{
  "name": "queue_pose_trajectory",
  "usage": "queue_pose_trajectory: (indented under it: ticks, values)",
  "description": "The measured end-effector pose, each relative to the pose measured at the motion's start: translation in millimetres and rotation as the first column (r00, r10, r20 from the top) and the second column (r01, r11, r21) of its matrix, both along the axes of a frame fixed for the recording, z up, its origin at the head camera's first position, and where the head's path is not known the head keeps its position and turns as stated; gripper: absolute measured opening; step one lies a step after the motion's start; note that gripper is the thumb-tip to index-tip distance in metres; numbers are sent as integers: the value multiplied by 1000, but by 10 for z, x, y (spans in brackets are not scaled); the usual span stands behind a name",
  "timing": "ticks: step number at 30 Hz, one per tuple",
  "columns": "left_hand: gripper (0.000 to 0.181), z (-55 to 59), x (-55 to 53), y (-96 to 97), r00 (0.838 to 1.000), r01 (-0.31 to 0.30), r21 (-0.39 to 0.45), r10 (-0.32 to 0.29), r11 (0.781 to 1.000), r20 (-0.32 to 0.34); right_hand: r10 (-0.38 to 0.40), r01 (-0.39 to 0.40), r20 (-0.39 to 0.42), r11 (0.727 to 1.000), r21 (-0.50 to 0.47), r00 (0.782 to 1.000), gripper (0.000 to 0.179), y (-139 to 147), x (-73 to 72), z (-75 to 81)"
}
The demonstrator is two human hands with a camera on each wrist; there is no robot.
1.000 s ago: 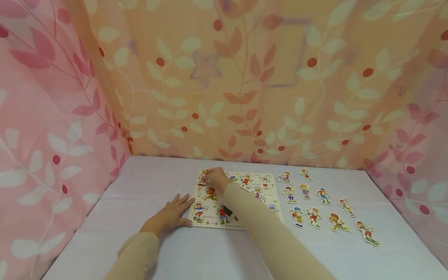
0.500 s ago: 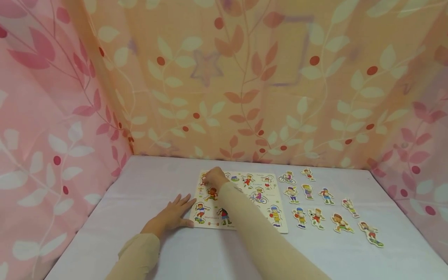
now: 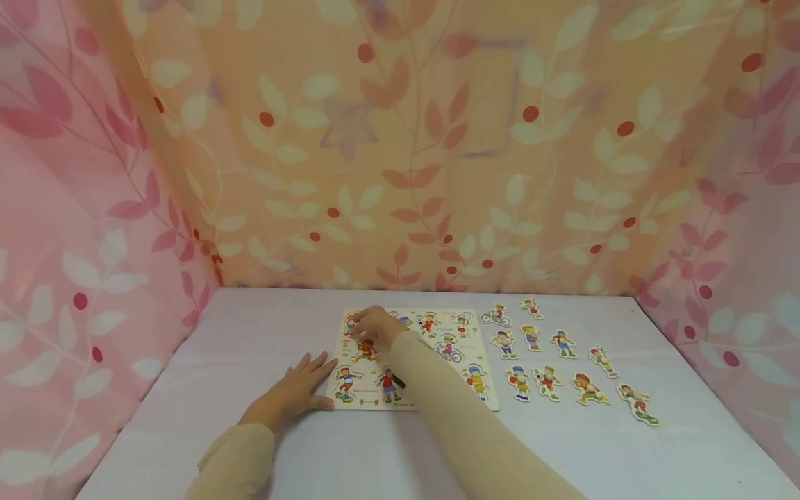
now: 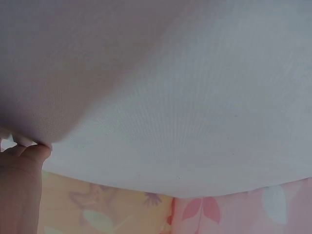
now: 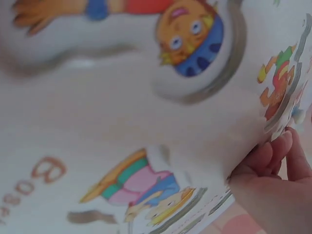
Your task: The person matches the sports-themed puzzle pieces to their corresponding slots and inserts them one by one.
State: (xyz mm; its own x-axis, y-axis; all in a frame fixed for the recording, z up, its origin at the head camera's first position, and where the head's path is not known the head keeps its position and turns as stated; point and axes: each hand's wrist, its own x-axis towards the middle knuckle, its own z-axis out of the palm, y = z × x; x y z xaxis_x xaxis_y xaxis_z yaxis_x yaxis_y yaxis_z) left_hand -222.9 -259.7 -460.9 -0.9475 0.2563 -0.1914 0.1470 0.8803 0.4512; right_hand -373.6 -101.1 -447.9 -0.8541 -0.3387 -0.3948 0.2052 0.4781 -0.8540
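Observation:
A white puzzle board [image 3: 491, 393] printed with sports figures lies on the table. My left hand [image 3: 289, 396] rests flat with fingers spread, its fingertips and thumb at the board's left edge. At the board's far left corner, my right hand [image 3: 378, 325] pinches a small figure puzzle piece [image 3: 351, 325] over its place. The fingers mostly cover that piece, so how it sits in the recess cannot be told. In the right wrist view, the curled right fingers [image 5: 265, 158] are close to the board's surface, beyond large printed figures and recesses.
Several loose figure pieces lie right of the board, among them a cyclist piece [image 3: 496, 315], a runner piece [image 3: 589, 389] and a skateboarder piece [image 3: 638, 405]. A white cloth covers the table [image 3: 350, 451]. Leaf-patterned curtains [image 3: 400, 208] stand behind and at both sides.
The head view has shifted slightly. My right hand stays at the same corner piece, its fingers changing angle a little. My left hand keeps its place at the board's edge.

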Motion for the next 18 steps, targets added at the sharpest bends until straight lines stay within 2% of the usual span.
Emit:
queue_pose_trajectory:
  ticks: [4,8,9,12,15,18]
  values:
    - [85,13,21,2,1000,6,9,-6,1000,-8,31,-30,-28,999,9,999,42,33,0,-75]
    - [86,11,27,1,1000,3,7,-3,1000,-7,48,-47,-142,999,10,989,40,52,31,-165]
    - [86,8,27,-1,1000,4,5,-4,1000,-9,34,-37,-151,999,-16,988,39,56,49,-160]
    - [86,10,36,-9,1000,8,9,-7,1000,-17,16,-30,-164,996,-86,986,38,99,133,-74]
    - [86,9,33,-14,1000,13,15,-12,1000,-29,-6,-19,-138,984,-178,990,35,167,220,55]
    - [87,-2,36,-18,1000,11,16,-10,1000,-26,-8,-22,-150,980,-198,989,35,230,277,141]
